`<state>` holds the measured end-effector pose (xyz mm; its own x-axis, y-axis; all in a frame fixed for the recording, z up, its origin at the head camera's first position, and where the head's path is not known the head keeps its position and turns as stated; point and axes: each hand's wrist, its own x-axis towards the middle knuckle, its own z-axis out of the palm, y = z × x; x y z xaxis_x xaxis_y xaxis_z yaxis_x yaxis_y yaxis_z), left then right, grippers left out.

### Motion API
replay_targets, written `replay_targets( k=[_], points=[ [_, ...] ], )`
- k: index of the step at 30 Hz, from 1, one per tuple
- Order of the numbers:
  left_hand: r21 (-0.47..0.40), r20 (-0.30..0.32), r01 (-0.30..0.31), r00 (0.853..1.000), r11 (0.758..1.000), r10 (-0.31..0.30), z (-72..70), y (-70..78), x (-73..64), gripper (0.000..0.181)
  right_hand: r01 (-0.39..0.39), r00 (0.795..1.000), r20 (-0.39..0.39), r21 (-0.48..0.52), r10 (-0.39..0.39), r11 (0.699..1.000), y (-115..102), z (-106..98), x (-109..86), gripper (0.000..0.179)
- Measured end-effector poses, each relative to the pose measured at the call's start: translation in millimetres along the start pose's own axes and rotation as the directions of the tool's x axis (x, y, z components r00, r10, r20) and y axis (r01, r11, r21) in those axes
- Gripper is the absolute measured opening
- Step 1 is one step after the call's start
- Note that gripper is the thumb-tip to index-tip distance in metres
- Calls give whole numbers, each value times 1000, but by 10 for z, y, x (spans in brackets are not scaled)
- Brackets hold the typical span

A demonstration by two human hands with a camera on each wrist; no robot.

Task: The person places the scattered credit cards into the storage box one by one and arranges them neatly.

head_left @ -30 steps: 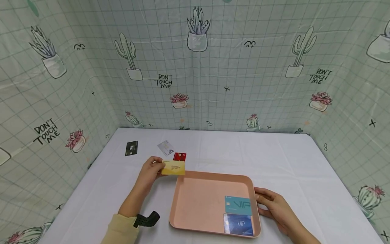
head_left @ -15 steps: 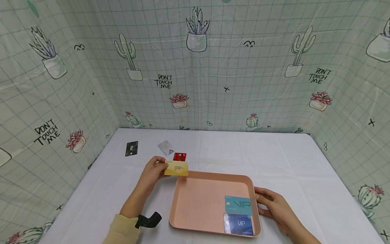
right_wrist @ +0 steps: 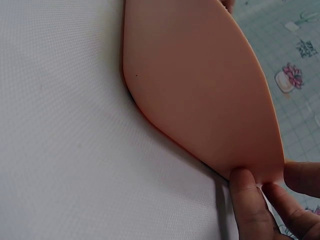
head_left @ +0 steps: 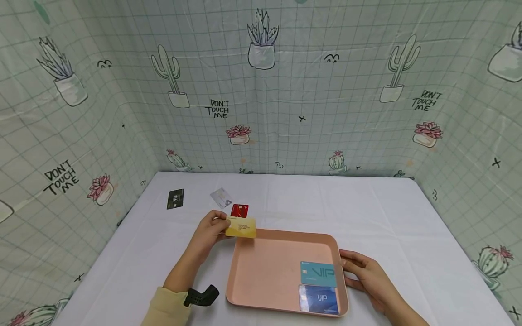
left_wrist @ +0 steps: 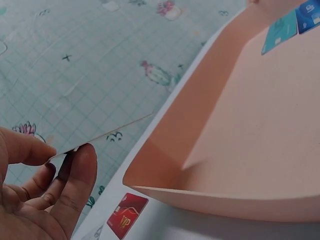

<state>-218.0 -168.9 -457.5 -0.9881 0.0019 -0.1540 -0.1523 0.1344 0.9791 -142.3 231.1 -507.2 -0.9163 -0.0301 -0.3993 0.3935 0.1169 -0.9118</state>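
In the head view my left hand pinches a yellow card by its left end, above the back left corner of a pink tray. The left wrist view shows this card nearly edge-on between thumb and fingers. Fingers of my right hand touch the outside of the tray's right wall; in the right wrist view the fingertips rest against that wall. Inside the tray, at its right side, a teal VIP card lies behind a blue VIP card.
On the white-covered table, a red card lies just behind the tray. Further back are a clear silvery card and, to the left, a black VIP card. A patterned cloth backdrop stands around the table.
My left hand has moved a little to the right with the yellow card, bringing it further over the tray's corner. The right hand and the tray stay in place.
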Motion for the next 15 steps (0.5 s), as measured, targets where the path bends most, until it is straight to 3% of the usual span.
replay_targets(
  k=[15],
  points=[
    [-14, 33, 15, 999, 1000, -14, 100, -17, -3, 24, 0, 1000, 7, 5, 0, 1000, 2, 12, -18, 63]
  ],
)
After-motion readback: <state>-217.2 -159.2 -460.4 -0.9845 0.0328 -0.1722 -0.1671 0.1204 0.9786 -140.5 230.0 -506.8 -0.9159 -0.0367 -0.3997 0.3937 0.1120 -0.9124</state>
